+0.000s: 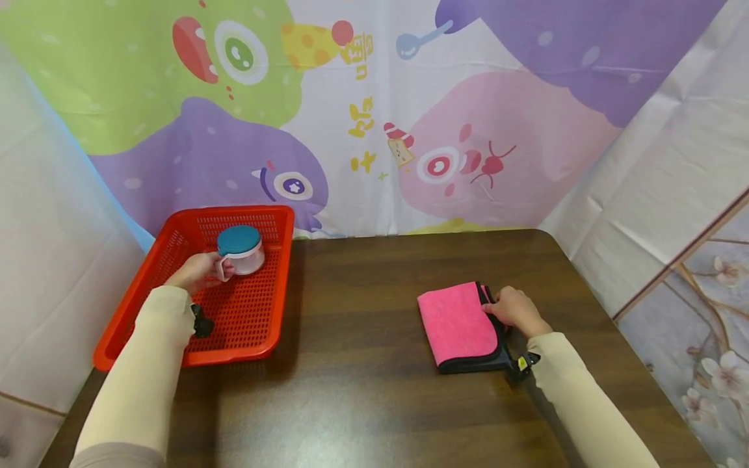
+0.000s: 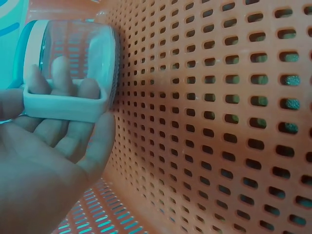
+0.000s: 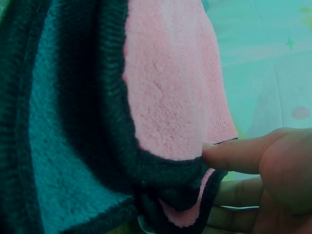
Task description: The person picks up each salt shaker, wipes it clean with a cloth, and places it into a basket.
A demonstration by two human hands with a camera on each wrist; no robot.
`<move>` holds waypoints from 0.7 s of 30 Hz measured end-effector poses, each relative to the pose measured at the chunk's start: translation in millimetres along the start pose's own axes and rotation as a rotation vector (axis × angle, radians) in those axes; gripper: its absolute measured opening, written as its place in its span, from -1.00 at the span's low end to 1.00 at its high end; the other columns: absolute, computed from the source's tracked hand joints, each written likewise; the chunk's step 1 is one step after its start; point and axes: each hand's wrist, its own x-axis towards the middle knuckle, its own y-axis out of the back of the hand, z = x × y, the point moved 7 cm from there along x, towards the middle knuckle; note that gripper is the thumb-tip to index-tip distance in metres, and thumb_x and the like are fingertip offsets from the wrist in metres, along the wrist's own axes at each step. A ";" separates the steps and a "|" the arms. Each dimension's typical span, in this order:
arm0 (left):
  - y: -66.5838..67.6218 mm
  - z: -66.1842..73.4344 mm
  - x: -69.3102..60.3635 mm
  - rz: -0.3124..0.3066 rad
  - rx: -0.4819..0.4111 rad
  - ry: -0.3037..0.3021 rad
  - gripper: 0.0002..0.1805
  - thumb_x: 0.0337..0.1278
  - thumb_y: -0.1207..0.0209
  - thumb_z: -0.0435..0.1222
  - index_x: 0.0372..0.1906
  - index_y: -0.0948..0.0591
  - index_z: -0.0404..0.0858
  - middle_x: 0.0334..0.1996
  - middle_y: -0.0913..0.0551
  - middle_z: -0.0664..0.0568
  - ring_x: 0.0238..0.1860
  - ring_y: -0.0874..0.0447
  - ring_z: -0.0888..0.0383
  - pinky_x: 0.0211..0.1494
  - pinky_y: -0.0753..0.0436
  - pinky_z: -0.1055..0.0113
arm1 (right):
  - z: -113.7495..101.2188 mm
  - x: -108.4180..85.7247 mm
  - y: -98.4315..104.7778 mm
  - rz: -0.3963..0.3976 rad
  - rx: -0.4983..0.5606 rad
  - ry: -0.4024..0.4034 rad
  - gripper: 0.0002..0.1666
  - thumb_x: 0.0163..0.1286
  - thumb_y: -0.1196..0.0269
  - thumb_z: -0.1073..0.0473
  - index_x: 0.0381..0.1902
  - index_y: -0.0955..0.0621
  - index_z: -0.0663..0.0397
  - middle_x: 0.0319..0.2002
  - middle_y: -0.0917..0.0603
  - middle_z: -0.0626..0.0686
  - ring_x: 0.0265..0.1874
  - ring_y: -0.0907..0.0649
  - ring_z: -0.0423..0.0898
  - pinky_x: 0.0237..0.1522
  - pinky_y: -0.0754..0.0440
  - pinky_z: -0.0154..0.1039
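Observation:
A clear seasoning jar (image 1: 248, 261) with a blue lid and a white handle stands upright in the red plastic basket (image 1: 274, 325). My left hand (image 1: 201, 270) holds it by the handle; in the left wrist view the fingers curl through the handle (image 2: 66, 107). Over on the right of the table lies a folded pink towel (image 1: 459, 322) with black edging. My right hand (image 1: 515, 309) pinches its right edge, the thumb on top and the other fingers beneath, as the right wrist view shows with the towel's layers (image 3: 165, 87) sagging apart.
The basket sits at the left of the brown wooden table (image 1: 351, 364), close to a side curtain. A cartoon-printed curtain (image 1: 374, 195) hangs along the far edge. A flowered curtain (image 1: 690, 312) closes off the right side.

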 end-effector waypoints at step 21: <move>6.5 -7.5 -4.0 -0.004 -0.047 0.049 -0.61 0.48 0.30 -0.12 -0.02 -0.49 -0.23 -0.35 -0.64 0.34 -0.10 -0.55 0.28 0.44 -0.26 -0.02 | 1.1 -0.4 0.6 -0.012 0.019 -0.020 -0.58 0.34 -0.22 -0.02 -0.23 -0.63 0.30 -0.50 -0.58 0.12 -0.50 -0.56 -0.03 -0.43 -0.42 -0.23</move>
